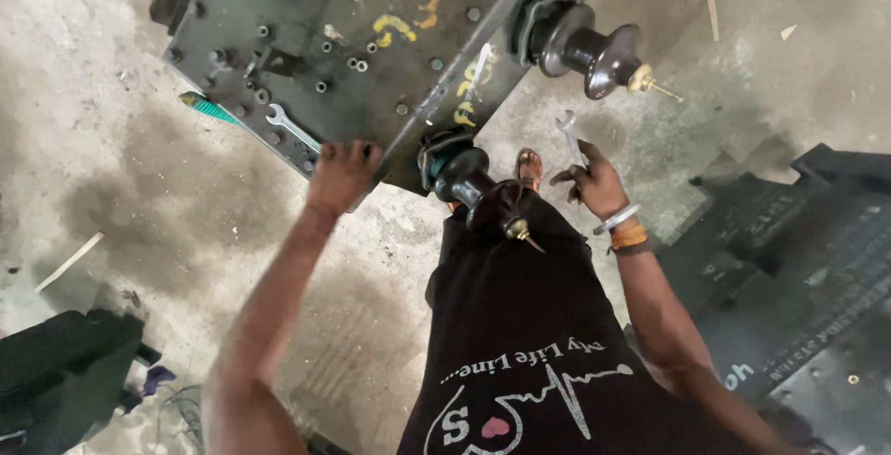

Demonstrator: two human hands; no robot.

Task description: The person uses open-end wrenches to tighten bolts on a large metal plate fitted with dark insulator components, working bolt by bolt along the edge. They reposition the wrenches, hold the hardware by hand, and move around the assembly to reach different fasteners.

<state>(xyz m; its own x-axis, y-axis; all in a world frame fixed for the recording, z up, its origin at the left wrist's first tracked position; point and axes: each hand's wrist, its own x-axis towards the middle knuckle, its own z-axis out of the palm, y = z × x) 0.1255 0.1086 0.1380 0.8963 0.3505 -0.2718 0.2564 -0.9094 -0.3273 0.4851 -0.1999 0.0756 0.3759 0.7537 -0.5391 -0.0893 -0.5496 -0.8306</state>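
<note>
The left hand (342, 172) is closed over the near edge of a dark steel plate (390, 47), fingers curled on top of the rim. The right hand (591, 181) is closed around a small spanner (567, 130), held out to the right of the plate and clear of it, its open end pointing up. Bangles (624, 228) sit on that wrist.

Between the two hands, a brown insulator (473, 186) sticks out from the plate's edge toward the person, ending in a brass stud. A sandalled foot (529, 169) shows on the floor (139, 195) just beyond it.

On the plate, just past the left hand, lies a second spanner (292, 128), with a green-handled tool (209, 108) poking out at the plate's left edge. The plate carries bolts and yellow paint marks. Farther along its right edge sits a second insulator (585, 47), also tipped with brass. A dark ribbed casing (798, 260) lies on the floor at the right.
</note>
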